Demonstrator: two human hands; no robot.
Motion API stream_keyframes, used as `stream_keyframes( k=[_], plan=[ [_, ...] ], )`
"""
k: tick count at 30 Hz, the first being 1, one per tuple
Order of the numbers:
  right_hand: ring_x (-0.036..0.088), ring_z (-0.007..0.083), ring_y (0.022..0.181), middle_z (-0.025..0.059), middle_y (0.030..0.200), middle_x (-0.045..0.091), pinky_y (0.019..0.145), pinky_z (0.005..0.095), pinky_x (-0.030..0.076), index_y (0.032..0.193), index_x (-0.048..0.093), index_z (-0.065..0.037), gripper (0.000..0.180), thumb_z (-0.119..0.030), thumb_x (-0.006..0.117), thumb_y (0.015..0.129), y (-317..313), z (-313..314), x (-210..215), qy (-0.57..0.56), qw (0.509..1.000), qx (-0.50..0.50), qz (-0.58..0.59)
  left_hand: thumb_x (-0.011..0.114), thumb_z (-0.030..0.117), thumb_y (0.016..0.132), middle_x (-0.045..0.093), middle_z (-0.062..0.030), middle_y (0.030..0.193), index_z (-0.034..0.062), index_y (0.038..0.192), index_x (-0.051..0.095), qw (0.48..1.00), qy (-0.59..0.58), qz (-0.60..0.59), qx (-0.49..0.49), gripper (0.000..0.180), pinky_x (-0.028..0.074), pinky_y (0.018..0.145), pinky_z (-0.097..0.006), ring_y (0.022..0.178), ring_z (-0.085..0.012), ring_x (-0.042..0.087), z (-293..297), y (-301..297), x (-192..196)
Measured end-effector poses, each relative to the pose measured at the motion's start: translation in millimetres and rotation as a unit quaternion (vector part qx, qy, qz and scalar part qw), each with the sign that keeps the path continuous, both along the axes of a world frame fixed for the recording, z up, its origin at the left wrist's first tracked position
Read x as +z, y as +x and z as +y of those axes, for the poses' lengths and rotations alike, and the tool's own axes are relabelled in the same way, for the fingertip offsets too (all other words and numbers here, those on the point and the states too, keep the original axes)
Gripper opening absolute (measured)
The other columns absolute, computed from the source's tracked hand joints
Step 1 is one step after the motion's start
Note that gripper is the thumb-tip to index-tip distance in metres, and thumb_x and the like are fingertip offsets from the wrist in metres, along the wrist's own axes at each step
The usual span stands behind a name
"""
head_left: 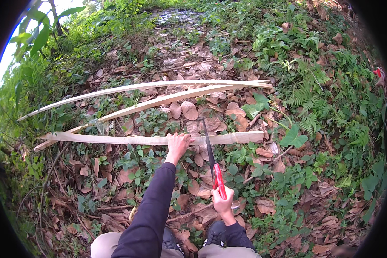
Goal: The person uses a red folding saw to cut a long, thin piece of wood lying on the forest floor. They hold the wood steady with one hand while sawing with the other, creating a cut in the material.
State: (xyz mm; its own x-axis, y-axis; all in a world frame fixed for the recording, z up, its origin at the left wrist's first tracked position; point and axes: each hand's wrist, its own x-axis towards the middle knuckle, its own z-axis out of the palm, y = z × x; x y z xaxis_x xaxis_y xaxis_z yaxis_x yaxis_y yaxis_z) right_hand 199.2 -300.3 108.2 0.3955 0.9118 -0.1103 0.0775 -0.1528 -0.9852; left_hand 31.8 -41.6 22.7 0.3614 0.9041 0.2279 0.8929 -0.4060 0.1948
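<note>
A pale wooden plank [99,138] lies crosswise in front of me, just above the leaf litter. My left hand [178,145] is closed over its middle, fingers wrapped across the top edge. In my right hand [222,201] is a hand saw [209,148] with a red handle and a narrow dark blade. The blade points away from me and crosses the plank a little to the right of my left hand. Whether the teeth are cutting into the wood cannot be made out.
Two more pale wooden strips lie beyond the plank, a far one [129,87] and a nearer one [159,101], meeting at the right. Dry brown leaves [189,110], low green plants and ferns [305,103] cover the ground. My shoes [216,233] are at the lower edge.
</note>
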Motion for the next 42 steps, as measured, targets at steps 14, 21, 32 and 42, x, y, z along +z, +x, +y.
stream_keyframes(
  k=[14,21,32,42],
  plan=[
    [0.047,0.0139,0.045,0.0072,0.05,0.049,0.047,0.0351,0.036,0.062,0.052,0.0,0.023,-0.009,0.065,0.08,7.2,88.1,-12.1,0.066,0.992,-0.007,-0.104,0.061,0.054,0.09,0.071,-0.0031,0.083,0.0191,0.089,0.074,0.998,0.06,-0.029,0.017,0.038,0.037,0.078,-0.042,0.083,-0.0238,0.063,-13.1,7.5,-0.6],
    [0.047,0.0133,0.045,0.0066,0.049,0.05,0.046,0.0361,0.036,0.061,0.051,0.0,0.027,-0.01,0.066,0.081,19.8,124.6,-29.9,0.056,0.994,-0.022,-0.089,0.061,0.055,0.09,0.069,-0.0047,0.081,0.017,0.091,0.072,0.998,0.054,-0.032,0.027,0.04,0.037,0.078,-0.042,0.084,-0.0249,0.062,-5.6,11.6,0.2],
    [0.045,0.0113,0.046,0.0044,0.05,0.048,0.047,0.0352,0.035,0.062,0.052,0.0,0.025,-0.01,0.066,0.08,19.6,155.6,-42.4,0.049,0.995,-0.015,-0.089,0.063,0.056,0.089,0.071,-0.0051,0.085,0.0158,0.091,0.073,0.996,0.053,-0.061,0.04,0.041,0.038,0.082,-0.04,0.087,-0.0236,0.062,-10.0,10.5,-4.0],
    [0.048,0.0105,0.048,0.0019,0.052,0.05,0.048,0.0338,0.038,0.064,0.055,-0.002,0.022,-0.011,0.066,0.081,2.9,142.2,-51.2,0.055,0.995,-0.004,-0.087,0.061,0.063,0.087,0.071,-0.0058,0.093,0.0169,0.095,0.073,0.994,0.046,-0.011,0.096,0.048,0.035,0.089,-0.05,0.098,-0.0291,0.059,-13.2,25.1,4.7]
  ],
)
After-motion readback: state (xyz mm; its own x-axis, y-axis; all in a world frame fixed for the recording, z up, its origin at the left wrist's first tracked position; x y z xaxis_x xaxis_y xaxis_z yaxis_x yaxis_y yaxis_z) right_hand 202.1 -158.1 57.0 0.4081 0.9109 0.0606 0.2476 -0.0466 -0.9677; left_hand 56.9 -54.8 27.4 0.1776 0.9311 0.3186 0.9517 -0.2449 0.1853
